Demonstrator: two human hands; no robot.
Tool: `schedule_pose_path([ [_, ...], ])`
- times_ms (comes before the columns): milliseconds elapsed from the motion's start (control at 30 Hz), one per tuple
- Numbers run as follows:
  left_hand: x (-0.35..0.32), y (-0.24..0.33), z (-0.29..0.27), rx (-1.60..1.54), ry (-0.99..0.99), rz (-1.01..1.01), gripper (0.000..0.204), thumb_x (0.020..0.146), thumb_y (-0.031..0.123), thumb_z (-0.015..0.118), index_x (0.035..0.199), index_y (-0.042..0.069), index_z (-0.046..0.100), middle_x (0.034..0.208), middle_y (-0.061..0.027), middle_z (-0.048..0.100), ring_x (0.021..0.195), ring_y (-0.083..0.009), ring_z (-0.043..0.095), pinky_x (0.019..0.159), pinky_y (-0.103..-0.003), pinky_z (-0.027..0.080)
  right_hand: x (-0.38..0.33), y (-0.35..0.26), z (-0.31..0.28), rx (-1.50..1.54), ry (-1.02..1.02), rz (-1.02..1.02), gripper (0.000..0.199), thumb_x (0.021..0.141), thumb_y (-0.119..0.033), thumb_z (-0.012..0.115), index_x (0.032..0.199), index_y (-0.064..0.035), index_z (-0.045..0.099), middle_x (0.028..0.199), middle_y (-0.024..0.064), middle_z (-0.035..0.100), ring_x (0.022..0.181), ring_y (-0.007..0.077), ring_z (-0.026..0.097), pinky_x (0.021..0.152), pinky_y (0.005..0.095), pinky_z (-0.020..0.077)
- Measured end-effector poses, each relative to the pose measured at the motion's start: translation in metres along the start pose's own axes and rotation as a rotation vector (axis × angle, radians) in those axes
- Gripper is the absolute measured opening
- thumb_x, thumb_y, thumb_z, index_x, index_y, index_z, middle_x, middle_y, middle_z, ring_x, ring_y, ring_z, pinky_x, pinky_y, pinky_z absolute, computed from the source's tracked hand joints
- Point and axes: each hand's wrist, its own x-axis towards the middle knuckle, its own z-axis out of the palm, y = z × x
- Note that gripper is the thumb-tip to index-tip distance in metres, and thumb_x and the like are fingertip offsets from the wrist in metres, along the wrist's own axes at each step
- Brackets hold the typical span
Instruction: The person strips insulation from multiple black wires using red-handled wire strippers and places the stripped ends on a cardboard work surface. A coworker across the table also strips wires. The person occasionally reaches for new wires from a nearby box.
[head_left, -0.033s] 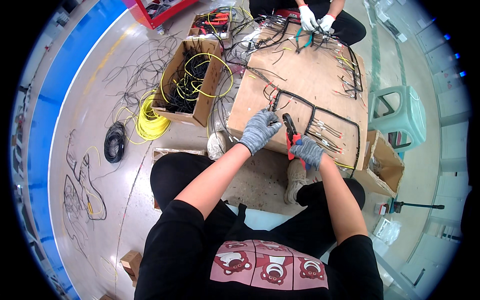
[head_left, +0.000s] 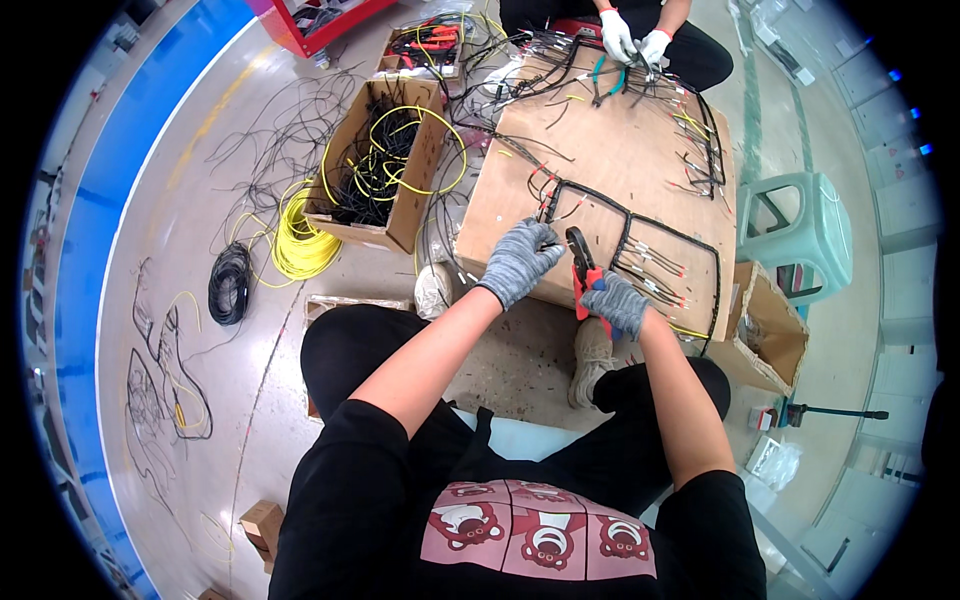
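Note:
In a grey glove, my left hand [head_left: 520,262] is closed at the near edge of the wooden board [head_left: 490,215], its fingertips pinching a thin dark wire end. That wire seems to belong to the black wiring harness [head_left: 590,192] lying on the board, though the fingers hide part of it. My right hand [head_left: 617,302], also grey-gloved, grips crimping pliers [head_left: 583,262] with red and blue handles. Their dark head points up and stands just right of my left fingertips, apart from them. Several short wires with red and white ends [head_left: 655,275] branch off the harness further right.
Across the board, a co-worker's white-gloved hands [head_left: 635,45] handle wires beside teal-handled pliers [head_left: 606,80]. Left stand a cardboard box [head_left: 425,160] of black and yellow wire and a yellow coil [head_left: 300,240]. Right are a pale green stool [head_left: 815,235] and an open carton [head_left: 770,335].
The co-worker's white-gloved hands have shifted very slightly. My own hands and the crimping pliers hold the same place.

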Motion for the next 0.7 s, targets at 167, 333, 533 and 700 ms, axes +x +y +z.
schedule_pose_path([
  [167, -0.001, 0.004, -0.004, 0.06, -0.003, 0.027, 0.023, 0.076, 0.018, 0.066, 0.086, -0.001, 0.06, 0.081, -0.0124, 0.057, 0.074, -0.0243, 0.057, 0.069, -0.032, 0.046, -0.003, -0.005, 0.0, -0.021, 0.034, 0.008, 0.036, 0.073, -0.025, 0.062, 0.094, 0.0017, 0.053, 0.074, 0.0132, 0.058, 0.067, 0.0227, 0.054, 0.065, 0.0347, 0.0451],
  [333, -0.002, 0.003, -0.003, 0.028, 0.026, 0.033, 0.021, 0.075, 0.018, 0.067, 0.085, 0.0, 0.06, 0.08, -0.0122, 0.056, 0.073, -0.0246, 0.057, 0.068, -0.033, 0.046, -0.001, -0.001, 0.001, 0.03, 0.021, -0.004, 0.035, 0.072, -0.024, 0.062, 0.094, 0.0018, 0.053, 0.076, 0.0126, 0.057, 0.068, 0.0215, 0.053, 0.065, 0.034, 0.045],
  [533, 0.0, 0.003, -0.004, 0.044, 0.01, 0.03, 0.02, 0.076, 0.018, 0.066, 0.085, 0.001, 0.06, 0.08, -0.0122, 0.056, 0.075, -0.0252, 0.057, 0.07, -0.033, 0.046, 0.012, 0.022, 0.004, 0.113, -0.001, -0.072, 0.036, 0.072, -0.024, 0.063, 0.095, 0.002, 0.053, 0.076, 0.0115, 0.058, 0.068, 0.0202, 0.053, 0.065, 0.0334, 0.0449],
  [700, -0.001, 0.001, -0.004, 0.015, 0.043, 0.017, 0.02, 0.075, 0.023, 0.064, 0.079, 0.003, 0.06, 0.08, -0.0151, 0.058, 0.08, -0.0314, 0.056, 0.072, -0.039, 0.046, -0.003, 0.003, 0.003, 0.291, -0.013, -0.071, 0.033, 0.072, -0.02, 0.064, 0.095, 0.0012, 0.054, 0.076, 0.0083, 0.058, 0.068, 0.0172, 0.053, 0.064, 0.032, 0.0451],
])
